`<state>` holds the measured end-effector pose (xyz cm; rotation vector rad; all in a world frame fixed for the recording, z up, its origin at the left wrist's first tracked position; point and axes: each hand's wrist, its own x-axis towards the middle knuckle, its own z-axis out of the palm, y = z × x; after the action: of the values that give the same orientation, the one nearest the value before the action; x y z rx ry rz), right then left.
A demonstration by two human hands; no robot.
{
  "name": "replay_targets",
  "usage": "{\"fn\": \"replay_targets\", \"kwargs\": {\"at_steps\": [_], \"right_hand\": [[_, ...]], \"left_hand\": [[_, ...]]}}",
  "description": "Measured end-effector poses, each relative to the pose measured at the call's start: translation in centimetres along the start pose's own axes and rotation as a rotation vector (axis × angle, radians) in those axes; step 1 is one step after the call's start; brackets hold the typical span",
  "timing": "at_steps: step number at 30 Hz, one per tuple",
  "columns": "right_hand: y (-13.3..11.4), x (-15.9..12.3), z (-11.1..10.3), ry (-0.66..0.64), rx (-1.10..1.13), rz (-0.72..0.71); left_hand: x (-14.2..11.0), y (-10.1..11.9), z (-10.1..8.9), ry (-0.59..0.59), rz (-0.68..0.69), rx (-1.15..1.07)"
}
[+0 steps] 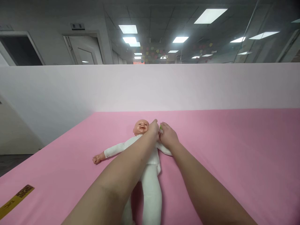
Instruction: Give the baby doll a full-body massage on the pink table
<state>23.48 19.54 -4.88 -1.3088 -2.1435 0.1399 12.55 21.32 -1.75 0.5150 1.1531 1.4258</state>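
Note:
A baby doll (pixel 152 184) in a white suit lies on its back on a pink surface (pixel 229 156), its head (pixel 141 126) toward the far side. My left hand (pixel 153 128) is closed beside the doll's head, and what its fingers hold is hidden. Close to its right, my right hand (pixel 169 136) has its fingers curled against a small green object (pixel 160 127), of which only a sliver shows. Both hands are over the doll's shoulder and arm on the right side, and that arm's end is hidden. The doll's other arm (pixel 114 150) stretches out to the left.
A white wall panel (pixel 150 87) rises behind the pink surface. At the lower left lies a yellow strip (pixel 16 201) with a dark printed code. The left edge of the surface drops to a dark floor (pixel 14 164). A door (pixel 83 51) stands in the background.

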Motion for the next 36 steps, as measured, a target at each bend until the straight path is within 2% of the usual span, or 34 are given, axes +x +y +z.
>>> {"fn": "replay_targets", "kwargs": {"at_steps": [3, 5, 10, 13, 16, 19, 23, 25, 28, 33, 36], "right_hand": [[0.0, 0.1, 0.3, 0.021, -0.037, -0.007], [0.0, 0.1, 0.4, 0.035, -0.056, -0.006], [0.2, 0.0, 0.4, 0.051, -0.092, -0.012], [0.4, -0.2, 0.4, 0.046, -0.091, -0.013], [0.5, -0.2, 0.4, 0.031, -0.089, -0.003], [0.8, 0.0, 0.3, 0.017, -0.103, -0.003], [0.2, 0.1, -0.6, 0.038, -0.114, -0.026], [-1.4, -0.3, -1.3, 0.073, -0.082, -0.070], [-6.1, -1.9, -2.6, 0.057, 0.053, -0.230], [-14.9, -5.8, -3.4, -0.239, 0.258, -0.639], [-16.9, -6.9, -2.9, -0.356, 0.259, -0.670]], "left_hand": [[-0.1, -0.2, 0.2, 0.091, -0.086, -0.026], [-0.2, -0.1, 0.3, 0.100, -0.110, -0.061], [-1.7, 1.2, 0.1, -0.003, -0.115, -0.167], [-3.5, 2.6, -1.1, -0.090, -0.086, -0.214], [-5.8, 4.2, -3.7, -0.153, -0.042, -0.246], [-8.4, 5.6, -7.3, -0.206, 0.005, -0.289], [-11.3, 6.7, -12.6, -0.183, -0.007, -0.389], [-12.2, 6.7, -14.7, -0.169, -0.008, -0.426], [-12.8, 6.3, -16.6, -0.160, 0.005, -0.470], [-13.3, 5.4, -16.9, -0.146, 0.022, -0.495], [-13.9, 5.2, -16.5, -0.184, -0.005, -0.479]]}}
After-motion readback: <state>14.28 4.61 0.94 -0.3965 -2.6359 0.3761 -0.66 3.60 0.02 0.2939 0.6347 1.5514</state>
